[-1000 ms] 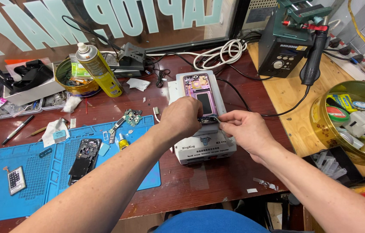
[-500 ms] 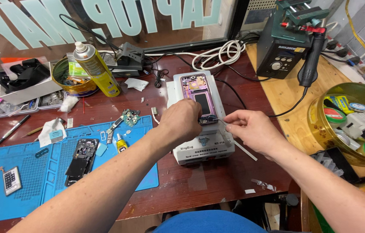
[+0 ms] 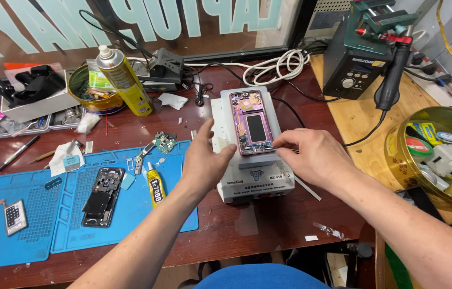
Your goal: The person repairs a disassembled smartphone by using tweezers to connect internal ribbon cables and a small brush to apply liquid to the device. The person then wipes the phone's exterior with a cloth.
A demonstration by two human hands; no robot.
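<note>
An opened purple phone frame [image 3: 253, 122] lies face up on a white heating plate machine [image 3: 253, 179] at the middle of the red-brown bench. My left hand [image 3: 203, 160] hovers just left of the machine with fingers spread and nothing in it. My right hand [image 3: 309, 155] rests at the phone's lower right corner and pinches thin metal tweezers [image 3: 307, 189], whose tip touches the phone's bottom edge.
A blue work mat [image 3: 71, 214] at the left carries a black phone body [image 3: 100, 195], a glue tube [image 3: 155, 185] and a small circuit board [image 3: 165, 142]. A yellow spray can [image 3: 124, 80], a soldering station [image 3: 362, 56] and a round tin of tape rolls [image 3: 434, 155] stand around.
My left hand has lifted off the phone and drawn back to the left, opening its fingers, so the whole phone shows. My right hand stays at the phone's lower edge with the tweezers.
</note>
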